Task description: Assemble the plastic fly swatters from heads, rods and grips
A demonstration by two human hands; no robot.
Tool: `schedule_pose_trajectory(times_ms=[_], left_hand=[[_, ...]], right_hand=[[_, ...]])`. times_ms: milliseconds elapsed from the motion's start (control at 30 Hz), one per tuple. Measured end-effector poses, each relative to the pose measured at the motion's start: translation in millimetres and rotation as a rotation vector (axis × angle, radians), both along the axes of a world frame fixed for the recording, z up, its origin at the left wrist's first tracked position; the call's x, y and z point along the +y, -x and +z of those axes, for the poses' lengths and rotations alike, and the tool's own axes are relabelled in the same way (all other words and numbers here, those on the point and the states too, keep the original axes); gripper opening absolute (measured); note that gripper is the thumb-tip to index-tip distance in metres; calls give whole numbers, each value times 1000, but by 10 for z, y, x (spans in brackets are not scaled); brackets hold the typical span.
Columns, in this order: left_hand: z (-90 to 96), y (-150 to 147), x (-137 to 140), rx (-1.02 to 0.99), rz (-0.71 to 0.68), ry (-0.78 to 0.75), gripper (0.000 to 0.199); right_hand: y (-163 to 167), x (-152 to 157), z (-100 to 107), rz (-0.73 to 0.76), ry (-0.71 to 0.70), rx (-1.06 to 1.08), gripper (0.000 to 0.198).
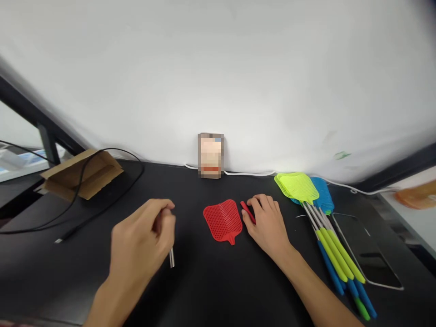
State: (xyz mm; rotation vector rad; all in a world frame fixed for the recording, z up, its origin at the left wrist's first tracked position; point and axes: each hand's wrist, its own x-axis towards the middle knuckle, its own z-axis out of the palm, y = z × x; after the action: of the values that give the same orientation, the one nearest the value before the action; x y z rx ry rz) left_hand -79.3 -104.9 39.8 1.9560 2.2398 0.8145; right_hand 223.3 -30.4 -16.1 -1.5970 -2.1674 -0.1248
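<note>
A red fly swatter head (223, 221) with a short neck lies flat on the black desk, between my two hands. To its left, my left hand (145, 243) is closed, thumb against curled fingers. A short silver metal rod (171, 258) sticks out below those fingers; its upper part is hidden by the hand. On the other side, my right hand (265, 222) rests low over the desk, thumb and fingers around a red handle (248, 211). Part of that handle is covered by the fingers.
Yellow-green fly swatters (299, 186) and blue ones (322, 195) lie stacked at the right, beside a dark phone (366, 250). An open cardboard box (85, 175) and a black cable (112, 211) are at the left. A small blurred box (211, 156) stands against the white wall.
</note>
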Motion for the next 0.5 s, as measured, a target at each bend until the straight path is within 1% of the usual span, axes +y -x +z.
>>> schedule_pose_trajectory(times_ms=[67,100,133,167,233,300,400,467,500], left_hand=[[159,-86,236,198,99,199,37],[200,-94,293,294,156,311,42],[211,-82,314,362,207,411,48],[196,-55,308,390,225,480,52],[115,15,262,401,214,576,57],[16,61,234,414,189,599,54],[-73,37,301,447,114,550,44],[-93,-24,412,402,37,495,36],[-98,-60,480,329,-9,458,33]], right_hand=[[1,-5,3,0,-3,4,8],[2,-7,5,0,-4,3,8],[5,-9,8,0,-5,-1,7],[8,-10,11,-1,-5,-4,7],[17,-14,18,-1,-2,-9,7],[27,-18,25,0,5,-9,7],[42,-25,27,2,14,-11,6],[47,-27,23,8,12,-10,5],[47,-28,20,12,11,-8,4]])
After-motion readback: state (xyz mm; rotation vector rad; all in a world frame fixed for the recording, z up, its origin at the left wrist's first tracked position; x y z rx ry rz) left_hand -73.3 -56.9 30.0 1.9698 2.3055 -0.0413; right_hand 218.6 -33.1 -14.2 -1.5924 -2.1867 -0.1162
